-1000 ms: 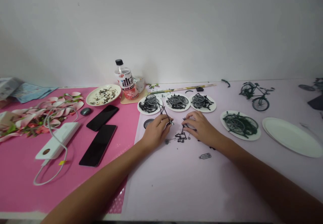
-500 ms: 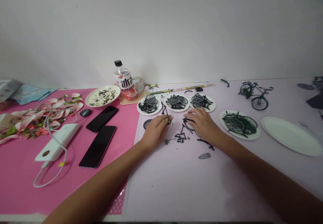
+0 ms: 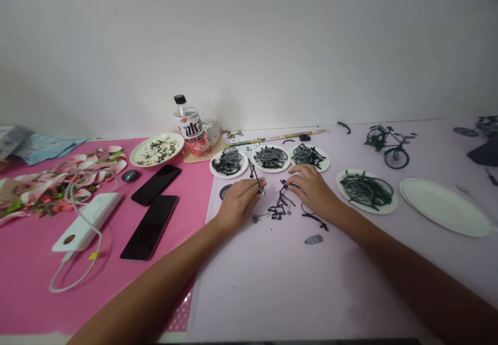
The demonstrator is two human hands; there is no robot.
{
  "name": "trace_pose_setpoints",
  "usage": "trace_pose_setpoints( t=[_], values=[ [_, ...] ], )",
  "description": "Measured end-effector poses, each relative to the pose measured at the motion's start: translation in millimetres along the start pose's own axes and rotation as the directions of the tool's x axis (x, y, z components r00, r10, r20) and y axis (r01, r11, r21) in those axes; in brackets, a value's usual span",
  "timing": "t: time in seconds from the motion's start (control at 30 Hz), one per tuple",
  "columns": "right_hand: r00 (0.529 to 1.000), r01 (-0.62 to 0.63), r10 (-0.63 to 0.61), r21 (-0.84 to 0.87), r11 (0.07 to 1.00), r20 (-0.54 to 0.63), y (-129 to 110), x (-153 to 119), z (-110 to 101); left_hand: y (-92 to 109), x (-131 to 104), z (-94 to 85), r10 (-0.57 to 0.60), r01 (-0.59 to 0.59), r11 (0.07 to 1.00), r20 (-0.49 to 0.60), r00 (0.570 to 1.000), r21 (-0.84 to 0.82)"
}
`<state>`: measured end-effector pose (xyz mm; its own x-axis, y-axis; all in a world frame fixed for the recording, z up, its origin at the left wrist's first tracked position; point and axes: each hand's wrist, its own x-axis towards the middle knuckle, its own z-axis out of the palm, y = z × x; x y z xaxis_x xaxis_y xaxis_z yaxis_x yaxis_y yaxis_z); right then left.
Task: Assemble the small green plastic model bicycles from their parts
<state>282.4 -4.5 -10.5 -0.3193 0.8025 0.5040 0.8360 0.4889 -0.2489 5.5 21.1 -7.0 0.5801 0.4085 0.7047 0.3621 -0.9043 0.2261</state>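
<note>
Your right hand (image 3: 311,192) has shifted slightly to the right since half a second ago, and more of the dark bicycle frame (image 3: 278,207) shows between your hands; your left hand (image 3: 239,205) stays almost where it was. You pinch a thin dark part (image 3: 254,173) in the left, its far end pointing toward the leftmost small plate (image 3: 227,176). Your right fingers are bent, their tips at the frame's upper end; whether they pinch it cannot be told. That frame is nearer the left edge of the lavender surface (image 3: 272,283) than its right. Just beside your left hand, along that left edge, lies a wheel (image 3: 223,192), partly hidden. Toward the near edge from your right hand you have a curved dark part (image 3: 321,222) and a small grey slatted part (image 3: 314,239). Close to the far edge, well to your right, stands an assembled model bicycle (image 3: 396,158).
</note>
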Motion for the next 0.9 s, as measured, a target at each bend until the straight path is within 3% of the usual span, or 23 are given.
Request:
trace_pose_setpoints(
  t=[0.37,0.9],
  values=[
    [0.976,-0.165,0.16,-0.023,0.986,-0.15,5,2,-7,6,2,-3.7,-0.044,0.044,0.999,-0.004,0.999,-0.03],
    [0.964,-0.23,0.219,-0.057,0.971,-0.153,16,-2,-1,4,0,-2.2,-0.082,0.082,0.997,-0.011,0.997,-0.003]
  ],
)
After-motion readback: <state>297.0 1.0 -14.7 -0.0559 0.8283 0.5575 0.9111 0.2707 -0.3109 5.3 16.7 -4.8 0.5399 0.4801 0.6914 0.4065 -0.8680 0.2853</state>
